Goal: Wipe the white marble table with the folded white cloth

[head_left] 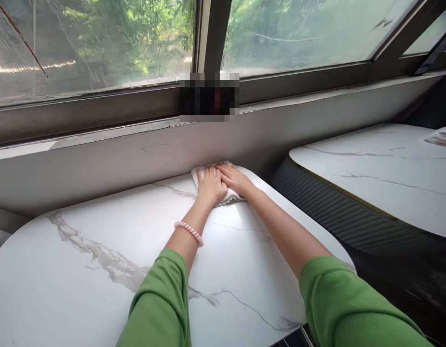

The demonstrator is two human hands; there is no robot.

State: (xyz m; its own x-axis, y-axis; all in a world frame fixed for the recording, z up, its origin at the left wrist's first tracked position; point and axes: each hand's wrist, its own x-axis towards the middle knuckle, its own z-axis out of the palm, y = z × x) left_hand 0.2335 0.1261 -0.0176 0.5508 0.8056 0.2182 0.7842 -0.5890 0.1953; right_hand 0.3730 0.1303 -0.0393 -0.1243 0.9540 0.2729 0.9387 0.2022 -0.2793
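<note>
A folded white cloth (229,198) lies on the white marble-patterned table (100,308), at its far edge by the wall. My left hand (210,184) rests flat on the cloth with its fingers spread forward. Beside it, my right hand (235,179) also presses down on the cloth, fingers stretched out towards the left and touching my left hand. Both palms hide much of the cloth; its scalloped near edge shows below them. A pink coiled band (189,233) circles my left wrist.
A second white marble-patterned table (374,154) stands to the right, with a cloth-like item (441,137) at its far right. Between the tables is a dark ribbed seat (327,212). Windows (302,38) rise above a low wall (136,164); a blurred-out dark object (208,99) is at the sill.
</note>
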